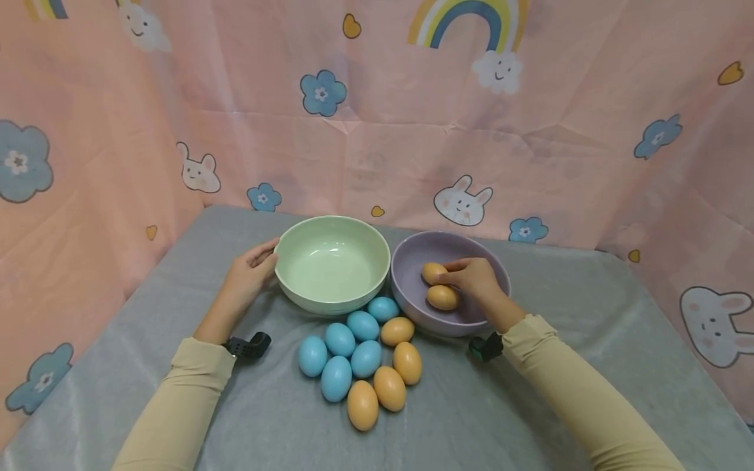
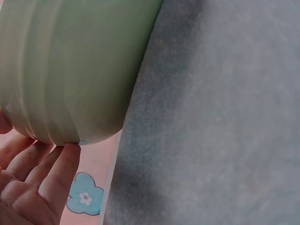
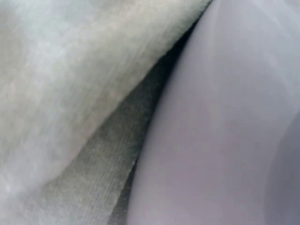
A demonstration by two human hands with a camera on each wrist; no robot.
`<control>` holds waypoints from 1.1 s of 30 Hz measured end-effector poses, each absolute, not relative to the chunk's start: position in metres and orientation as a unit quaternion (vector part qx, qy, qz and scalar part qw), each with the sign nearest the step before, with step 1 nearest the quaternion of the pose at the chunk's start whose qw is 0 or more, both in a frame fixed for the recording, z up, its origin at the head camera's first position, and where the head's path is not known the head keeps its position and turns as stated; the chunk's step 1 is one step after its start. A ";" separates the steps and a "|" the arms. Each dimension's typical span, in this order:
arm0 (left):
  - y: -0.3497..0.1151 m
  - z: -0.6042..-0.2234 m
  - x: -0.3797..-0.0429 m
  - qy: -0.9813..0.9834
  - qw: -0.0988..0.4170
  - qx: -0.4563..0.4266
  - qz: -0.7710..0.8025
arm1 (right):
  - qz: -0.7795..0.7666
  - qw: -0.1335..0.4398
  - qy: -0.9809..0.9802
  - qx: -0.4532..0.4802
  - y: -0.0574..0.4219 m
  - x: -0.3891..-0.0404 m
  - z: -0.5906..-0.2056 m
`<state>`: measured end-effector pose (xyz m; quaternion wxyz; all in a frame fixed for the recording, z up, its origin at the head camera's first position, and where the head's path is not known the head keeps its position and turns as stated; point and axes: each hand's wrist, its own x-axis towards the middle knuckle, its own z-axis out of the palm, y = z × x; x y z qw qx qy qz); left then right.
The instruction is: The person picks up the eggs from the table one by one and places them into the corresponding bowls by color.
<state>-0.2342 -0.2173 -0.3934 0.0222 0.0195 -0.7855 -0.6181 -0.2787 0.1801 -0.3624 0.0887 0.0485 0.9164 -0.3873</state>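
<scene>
In the head view, my left hand (image 1: 249,275) touches the outer wall of a light green bowl (image 1: 332,304) at its left side. The left wrist view shows the fingertips (image 2: 71,152) against the bowl's ridged side. My right hand (image 1: 476,280) reaches into a purple bowl (image 1: 501,275) and pinches an orange egg (image 1: 433,272) between thumb and fingers. Just below that one, a second orange egg (image 1: 442,297) lies in the same bowl. The right wrist view has only the purple bowl's wall (image 3: 211,140) close up, with the hand outside it.
Several blue eggs (image 1: 336,379) lie grouped on the grey tablecloth (image 1: 265,418) in front of the bowls. Several orange eggs (image 1: 389,388) sit along their right side. Both bowls stand side by side. Behind the table hangs a pink printed curtain (image 1: 389,157).
</scene>
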 end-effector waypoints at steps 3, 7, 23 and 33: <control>-0.218 -0.394 -0.234 -0.785 0.023 0.018 -0.618 | -0.410 0.085 0.906 0.058 0.180 -0.277 -0.362; -0.217 -0.394 -0.233 -0.782 0.018 0.019 -0.622 | -0.447 0.069 0.890 0.059 0.182 -0.271 -0.359; -0.216 -0.392 -0.235 -0.789 0.024 0.031 -0.613 | -0.494 0.097 0.864 -0.007 0.178 -0.214 -0.320; -0.217 -0.391 -0.235 -0.795 0.023 0.035 -0.606 | -0.518 0.106 0.848 -0.030 0.177 -0.178 -0.324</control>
